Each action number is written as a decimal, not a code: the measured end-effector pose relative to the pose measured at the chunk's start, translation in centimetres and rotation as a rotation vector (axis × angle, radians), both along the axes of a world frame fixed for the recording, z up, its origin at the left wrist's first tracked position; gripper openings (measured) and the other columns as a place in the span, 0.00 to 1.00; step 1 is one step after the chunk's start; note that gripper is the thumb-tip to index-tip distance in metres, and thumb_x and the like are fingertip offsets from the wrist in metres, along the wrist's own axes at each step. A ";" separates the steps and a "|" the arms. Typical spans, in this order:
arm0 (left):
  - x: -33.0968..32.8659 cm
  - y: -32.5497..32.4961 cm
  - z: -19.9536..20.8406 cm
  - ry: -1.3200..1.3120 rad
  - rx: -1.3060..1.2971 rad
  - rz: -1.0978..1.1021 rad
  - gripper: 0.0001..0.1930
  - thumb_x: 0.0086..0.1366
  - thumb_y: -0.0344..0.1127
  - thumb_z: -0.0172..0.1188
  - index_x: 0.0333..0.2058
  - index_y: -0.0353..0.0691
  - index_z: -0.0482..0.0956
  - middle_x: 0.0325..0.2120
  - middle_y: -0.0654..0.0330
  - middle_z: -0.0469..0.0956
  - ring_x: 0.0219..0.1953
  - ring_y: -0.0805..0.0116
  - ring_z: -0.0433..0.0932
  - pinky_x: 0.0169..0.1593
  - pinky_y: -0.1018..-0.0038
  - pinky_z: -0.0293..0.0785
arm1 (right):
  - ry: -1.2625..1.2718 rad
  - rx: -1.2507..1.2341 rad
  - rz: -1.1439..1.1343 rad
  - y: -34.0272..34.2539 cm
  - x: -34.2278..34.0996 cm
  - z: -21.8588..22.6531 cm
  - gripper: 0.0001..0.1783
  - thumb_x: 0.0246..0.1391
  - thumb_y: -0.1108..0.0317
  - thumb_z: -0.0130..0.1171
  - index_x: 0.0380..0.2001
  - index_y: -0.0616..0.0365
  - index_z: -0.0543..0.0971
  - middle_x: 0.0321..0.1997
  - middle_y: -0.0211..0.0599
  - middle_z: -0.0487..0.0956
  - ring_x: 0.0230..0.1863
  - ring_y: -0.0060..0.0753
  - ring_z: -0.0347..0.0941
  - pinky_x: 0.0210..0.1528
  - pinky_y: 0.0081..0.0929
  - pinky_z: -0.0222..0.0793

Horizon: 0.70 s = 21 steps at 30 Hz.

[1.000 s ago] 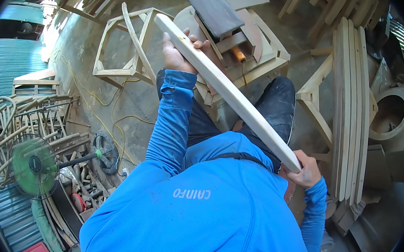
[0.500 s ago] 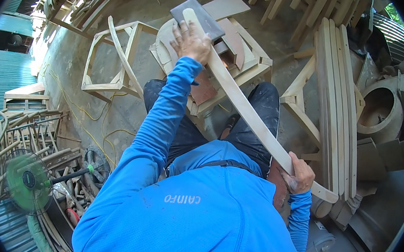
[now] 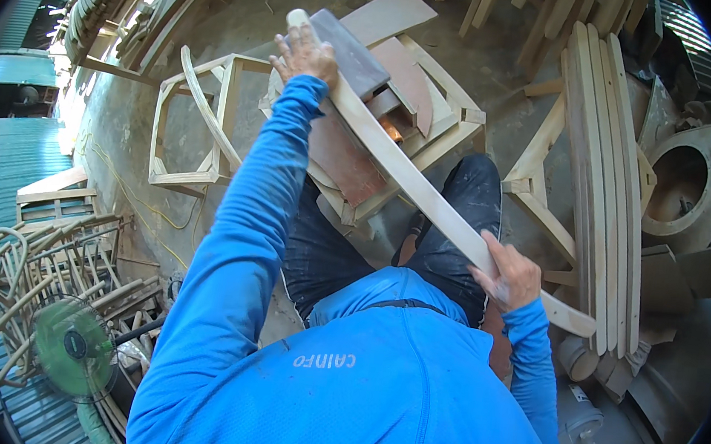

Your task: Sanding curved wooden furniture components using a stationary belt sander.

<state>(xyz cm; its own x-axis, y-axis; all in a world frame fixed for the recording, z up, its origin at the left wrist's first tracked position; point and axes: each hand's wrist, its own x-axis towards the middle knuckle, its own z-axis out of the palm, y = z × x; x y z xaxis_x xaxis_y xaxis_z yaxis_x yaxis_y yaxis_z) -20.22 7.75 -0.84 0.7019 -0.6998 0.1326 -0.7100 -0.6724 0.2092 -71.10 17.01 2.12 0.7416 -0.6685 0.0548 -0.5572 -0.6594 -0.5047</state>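
A long, gently curved wooden slat [image 3: 415, 185] runs slantwise in front of me, held in both hands. My left hand [image 3: 309, 55] is on its far end, fingers laid over the wood. Closed round the slat nearer its other end is my right hand [image 3: 507, 275]. Beside my left hand is a grey rectangular flat block [image 3: 350, 55], and the slat lies along its left edge. Under it stands a low wooden frame stand [image 3: 458, 129] with reddish-brown boards [image 3: 339, 165] and a small coppery part [image 3: 390, 129].
Long slats [image 3: 602, 194] lean in a bundle at the right, near a round grey housing [image 3: 680, 185]. To the left stand a wooden frame [image 3: 198, 121], a green fan [image 3: 74, 345] and piled curved wooden pieces [image 3: 26, 267]. A yellow cord [image 3: 139, 201] trails across the floor.
The slat's far end has shifted left, from on top of the grey block to its left edge, with my left hand. My right hand has slid a little up the slat.
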 end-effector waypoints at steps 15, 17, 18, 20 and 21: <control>-11.2 3.6 -0.7 -0.016 0.059 -0.062 0.39 0.71 0.50 0.47 0.75 0.41 0.51 0.77 0.48 0.46 0.79 0.46 0.38 0.77 0.42 0.32 | 0.130 0.122 0.141 2.0 -10.3 -0.8 0.45 0.49 0.55 0.73 0.70 0.50 0.68 0.31 0.43 0.74 0.27 0.46 0.76 0.30 0.40 0.74; -8.6 2.4 -0.6 -0.018 0.056 -0.058 0.39 0.71 0.50 0.47 0.75 0.41 0.50 0.77 0.49 0.45 0.80 0.46 0.37 0.77 0.42 0.32 | 0.148 0.115 0.149 0.8 -8.0 -0.9 0.45 0.49 0.56 0.73 0.70 0.49 0.68 0.31 0.42 0.74 0.27 0.46 0.76 0.30 0.40 0.74; -6.9 1.7 -0.6 -0.026 0.028 -0.057 0.39 0.70 0.50 0.48 0.75 0.40 0.51 0.77 0.49 0.46 0.79 0.46 0.38 0.76 0.41 0.32 | 0.151 0.094 0.149 0.1 -6.6 -0.9 0.46 0.49 0.57 0.73 0.71 0.49 0.67 0.31 0.42 0.74 0.27 0.46 0.76 0.30 0.40 0.73; -3.3 0.3 -0.6 -0.035 -0.004 -0.050 0.40 0.69 0.50 0.50 0.75 0.40 0.52 0.77 0.49 0.46 0.79 0.45 0.39 0.76 0.40 0.33 | 0.100 0.072 0.167 -1.6 -3.3 -0.8 0.46 0.49 0.59 0.73 0.72 0.46 0.67 0.30 0.40 0.73 0.27 0.45 0.75 0.29 0.39 0.73; -1.5 -0.5 -0.7 -0.047 0.000 -0.041 0.40 0.69 0.49 0.50 0.75 0.41 0.52 0.77 0.50 0.47 0.79 0.45 0.40 0.76 0.40 0.33 | 0.092 0.045 0.176 -2.4 -1.6 -0.5 0.46 0.49 0.59 0.73 0.72 0.45 0.67 0.30 0.40 0.72 0.26 0.44 0.75 0.29 0.39 0.73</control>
<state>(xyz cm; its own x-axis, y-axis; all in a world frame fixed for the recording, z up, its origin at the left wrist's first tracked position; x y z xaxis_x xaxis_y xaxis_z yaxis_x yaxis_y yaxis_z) -21.67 7.24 -1.51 0.6654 -0.7281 0.1648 -0.7462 -0.6424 0.1745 -72.73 14.62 1.60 0.8479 -0.5281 -0.0458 -0.4802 -0.7287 -0.4882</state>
